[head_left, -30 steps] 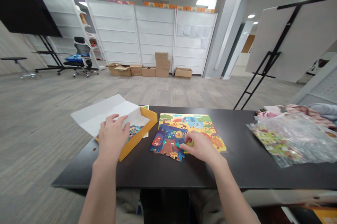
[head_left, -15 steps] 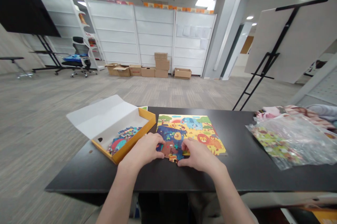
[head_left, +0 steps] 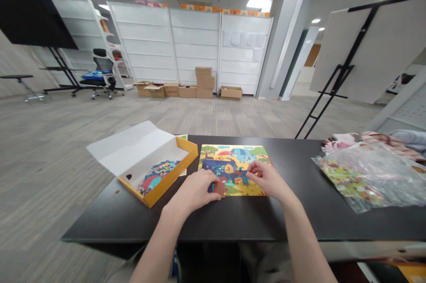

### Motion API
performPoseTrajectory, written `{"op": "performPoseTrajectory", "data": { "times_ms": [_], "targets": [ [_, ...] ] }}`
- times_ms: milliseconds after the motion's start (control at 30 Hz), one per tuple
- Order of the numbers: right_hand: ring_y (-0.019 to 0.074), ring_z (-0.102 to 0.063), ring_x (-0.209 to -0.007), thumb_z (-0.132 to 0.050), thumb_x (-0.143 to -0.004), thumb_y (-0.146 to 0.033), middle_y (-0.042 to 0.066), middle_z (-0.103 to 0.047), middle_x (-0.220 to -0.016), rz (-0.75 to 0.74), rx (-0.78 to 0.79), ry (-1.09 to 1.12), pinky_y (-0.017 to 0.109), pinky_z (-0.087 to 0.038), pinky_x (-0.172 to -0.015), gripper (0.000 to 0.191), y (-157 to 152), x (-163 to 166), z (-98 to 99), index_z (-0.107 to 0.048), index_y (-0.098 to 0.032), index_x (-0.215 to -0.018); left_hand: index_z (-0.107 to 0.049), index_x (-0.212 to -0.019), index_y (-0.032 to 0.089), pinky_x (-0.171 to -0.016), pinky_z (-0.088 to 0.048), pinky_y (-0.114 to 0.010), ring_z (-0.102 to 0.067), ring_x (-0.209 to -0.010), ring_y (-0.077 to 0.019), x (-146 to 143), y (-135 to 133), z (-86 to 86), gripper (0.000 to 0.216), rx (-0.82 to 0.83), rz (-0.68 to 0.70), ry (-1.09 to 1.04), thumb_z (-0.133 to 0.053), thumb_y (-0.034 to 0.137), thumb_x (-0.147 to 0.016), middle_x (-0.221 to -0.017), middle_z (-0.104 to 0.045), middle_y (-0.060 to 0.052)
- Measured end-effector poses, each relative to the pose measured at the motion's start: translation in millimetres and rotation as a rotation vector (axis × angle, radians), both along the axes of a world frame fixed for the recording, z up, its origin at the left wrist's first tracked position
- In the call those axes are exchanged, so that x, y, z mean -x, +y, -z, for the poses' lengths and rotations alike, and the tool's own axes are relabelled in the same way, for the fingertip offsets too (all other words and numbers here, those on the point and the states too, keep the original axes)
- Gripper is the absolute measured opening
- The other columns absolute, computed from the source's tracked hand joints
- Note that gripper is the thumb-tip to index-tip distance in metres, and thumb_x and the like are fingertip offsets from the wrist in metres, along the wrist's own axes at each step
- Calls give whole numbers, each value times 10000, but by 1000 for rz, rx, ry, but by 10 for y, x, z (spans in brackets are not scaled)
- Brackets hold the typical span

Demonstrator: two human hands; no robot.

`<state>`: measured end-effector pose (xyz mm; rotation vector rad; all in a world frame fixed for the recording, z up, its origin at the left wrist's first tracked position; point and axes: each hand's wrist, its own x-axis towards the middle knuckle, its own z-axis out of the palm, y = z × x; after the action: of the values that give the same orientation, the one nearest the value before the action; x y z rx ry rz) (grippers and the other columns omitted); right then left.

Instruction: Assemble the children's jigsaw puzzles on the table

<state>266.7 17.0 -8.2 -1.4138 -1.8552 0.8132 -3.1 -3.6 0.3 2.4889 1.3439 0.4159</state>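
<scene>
A colourful animal picture sheet [head_left: 256, 153] lies flat on the black table [head_left: 233, 218]. On top of it sits a joined section of dark blue puzzle pieces [head_left: 223, 169]. My left hand [head_left: 195, 190] is curled, with its fingertips gripping the section's lower left edge. My right hand [head_left: 268, 178] pinches the section's right edge. To the left stands an open orange box [head_left: 168, 182] with loose puzzle pieces [head_left: 155, 174] inside and a white lid flap [head_left: 123, 144] folded back.
A clear plastic bag [head_left: 369, 176] with printed contents lies on the table's right side, with pink cloth [head_left: 362, 138] behind it. A black easel with a white board [head_left: 336, 83] stands beyond the right end. Cardboard boxes [head_left: 203, 83] and shelves line the far wall.
My left hand left the orange box and came to the puzzle. Both hands slid the joined blue section up from the near edge onto the picture sheet.
</scene>
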Motion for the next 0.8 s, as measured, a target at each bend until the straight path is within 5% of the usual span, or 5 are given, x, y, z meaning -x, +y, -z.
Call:
{"op": "performPoseTrajectory", "data": {
  "times_ms": [233,433,567,800],
  "targets": [
    [189,-621,-756,-647,-839,-283,74,-714,-927,214,-91,-398,297,-413,-666,95,37,-5,72,-640,-199,-883,-725,-973,245,-784,-470,-310,-670,-931,-241,-13,-63,-36,179,-15,-20,-44,-679,361,-845,-995,-746,-38],
    [175,-624,-710,-577,-923,-307,31,-708,-798,-137,-42,-260,268,-411,-635,141,-133,429,-27,-653,-215,-847,-741,-989,262,-744,-455,-290,-672,-897,-224,-6,-86,-87,199,22,-20,-106,-614,376,-886,-951,-753,-28],
    [173,-650,-688,-576,-934,-350,25,-714,-752,-134,30,-138,259,-418,-621,155,-183,635,28,-646,-219,-887,-725,-1013,262,-758,-458,-300,-675,-903,-228,-4,-79,-73,210,27,-16,-100,-589,386,-912,-975,-749,-32],
    [151,-616,-595,-765,-736,-245,-39,-635,-613,-74,161,2,239,-409,-554,235,-79,652,210,-565,-216,-856,-664,-1115,242,-874,-479,-350,-635,-1021,-262,-43,-62,-4,289,-24,11,-95,-697,323,-840,-1091,-708,-53]
  ]
}}
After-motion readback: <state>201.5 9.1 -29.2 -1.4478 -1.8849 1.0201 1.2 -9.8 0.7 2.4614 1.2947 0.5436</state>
